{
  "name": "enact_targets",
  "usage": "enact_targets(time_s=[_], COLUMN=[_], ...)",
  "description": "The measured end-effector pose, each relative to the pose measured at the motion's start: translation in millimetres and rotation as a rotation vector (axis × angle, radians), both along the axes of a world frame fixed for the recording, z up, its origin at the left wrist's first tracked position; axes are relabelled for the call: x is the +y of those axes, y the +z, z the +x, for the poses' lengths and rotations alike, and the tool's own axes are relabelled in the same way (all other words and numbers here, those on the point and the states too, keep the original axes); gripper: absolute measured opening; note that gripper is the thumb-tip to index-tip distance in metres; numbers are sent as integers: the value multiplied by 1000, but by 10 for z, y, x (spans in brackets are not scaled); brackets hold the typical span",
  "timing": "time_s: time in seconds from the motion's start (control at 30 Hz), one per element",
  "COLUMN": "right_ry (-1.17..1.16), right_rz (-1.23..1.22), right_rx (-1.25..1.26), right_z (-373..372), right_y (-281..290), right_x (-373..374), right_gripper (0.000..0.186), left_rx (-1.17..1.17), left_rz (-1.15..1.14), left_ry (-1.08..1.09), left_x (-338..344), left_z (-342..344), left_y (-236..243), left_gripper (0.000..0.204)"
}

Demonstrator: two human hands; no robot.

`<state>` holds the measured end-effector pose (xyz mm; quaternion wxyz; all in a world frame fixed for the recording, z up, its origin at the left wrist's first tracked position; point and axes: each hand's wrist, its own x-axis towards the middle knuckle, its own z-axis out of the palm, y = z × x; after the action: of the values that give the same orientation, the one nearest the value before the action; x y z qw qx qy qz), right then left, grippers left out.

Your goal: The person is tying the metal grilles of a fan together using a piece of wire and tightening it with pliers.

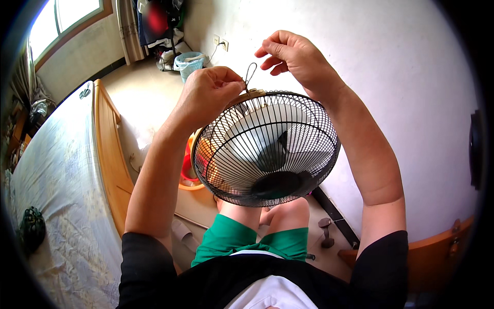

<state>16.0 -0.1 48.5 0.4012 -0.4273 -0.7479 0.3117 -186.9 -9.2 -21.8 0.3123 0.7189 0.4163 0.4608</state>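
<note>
— What have the hands got, from where you sit?

— My left hand [208, 95], upper middle of the frame, is closed in a pinch on the foot of a thin wire loop [250, 73] right at the top rim of the black fan guard [265, 149]. The guard fills the centre of the picture, resting over my knees, white blades showing through the wires.

— And the right?

— My right hand [293, 56] hovers just right of the loop, fingers loosely curled and a little apart, holding nothing I can see. Its index tip is near the loop but not touching.

— How does the loop lie?

— Long axis nearly upright, sticking up from the rim between the two hands. The left is on it; the right is just beside, slightly higher.

— Anything else around?

— A bed [62, 180] with a wooden frame at the left, a pale blue bin [188, 63] at the upper middle, white wall at the right
</note>
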Motion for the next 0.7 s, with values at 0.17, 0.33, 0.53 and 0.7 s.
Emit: enact_targets(time_s=[0.17,0.33,0.53,0.7], right_ry=[193,215,70,86], right_rz=[-77,2,-39,-50], right_rx=[-201,-136,-84,-38], right_z=[-14,-53,-38,-32], right_y=[-167,-251,-318,-361], right_x=[-14,16,25,51], right_gripper=[30,29,27,29], left_rx=[-43,-73,-143,-386], left_rz=[25,5,-109,-215], left_ry=[-24,-50,-70,-145], left_x=[1,58,54,44], left_z=[6,2,13,56], left_y=[-14,-70,-122,-195], left_gripper=[23,23,21,17])
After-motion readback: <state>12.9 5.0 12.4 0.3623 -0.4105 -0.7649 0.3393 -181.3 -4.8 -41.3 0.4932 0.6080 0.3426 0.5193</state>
